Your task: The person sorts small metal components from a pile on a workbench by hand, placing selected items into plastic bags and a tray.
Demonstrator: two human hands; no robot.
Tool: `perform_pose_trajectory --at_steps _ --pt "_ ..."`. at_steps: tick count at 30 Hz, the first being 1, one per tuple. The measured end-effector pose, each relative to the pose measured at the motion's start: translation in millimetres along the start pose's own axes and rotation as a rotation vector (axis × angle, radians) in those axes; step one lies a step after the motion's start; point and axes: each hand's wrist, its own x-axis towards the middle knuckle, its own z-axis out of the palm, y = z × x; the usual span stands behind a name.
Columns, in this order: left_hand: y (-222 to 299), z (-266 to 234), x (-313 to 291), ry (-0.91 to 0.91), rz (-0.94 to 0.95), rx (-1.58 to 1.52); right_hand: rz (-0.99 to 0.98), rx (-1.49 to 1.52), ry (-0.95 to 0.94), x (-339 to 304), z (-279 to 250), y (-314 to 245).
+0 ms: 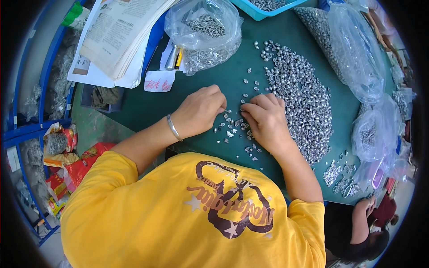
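Observation:
My left hand (199, 109), with a silver bangle (174, 127) at the wrist, is closed in a pinch over the green table. A small silver metal piece (228, 111) shows at its fingertips. Facing it, my right hand (268, 121) is also pinched, with a tiny dark metal piece at its fingertips, partly hidden by the fingers. Loose metal pieces (229, 120) lie scattered between and below both hands. Just right of my right hand spreads a big heap of small silver oval cup-shaped pieces (308, 107).
A clear bag of metal rings (208, 53) stands at the back, beside stacked papers (120, 40) and a handwritten slip (159, 81). A blue basket (261, 15) sits behind. Filled plastic bags (357, 49) line the right. Small flat pieces (331, 173) lie near the front right edge. Another person (357, 232) sits beyond.

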Motion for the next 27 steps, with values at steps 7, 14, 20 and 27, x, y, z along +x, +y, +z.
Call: perform_pose_trajectory --at_steps 7,14,20,27 --pt "-4.3 -4.5 -1.2 0.173 -0.033 0.002 0.203 0.315 -0.025 -0.3 -1.1 -0.3" --pt "-1.0 8.1 5.2 0.065 0.109 -0.043 0.756 1.306 0.013 -23.8 -12.4 9.9" --pt "3.2 2.3 5.9 -0.018 -0.215 -0.743 0.775 1.795 0.211 -26.2 -18.9 12.7" --pt "-2.1 -4.6 19.4 -0.045 -0.497 -1.009 0.351 0.270 -0.033 -1.6 -21.4 8.7"
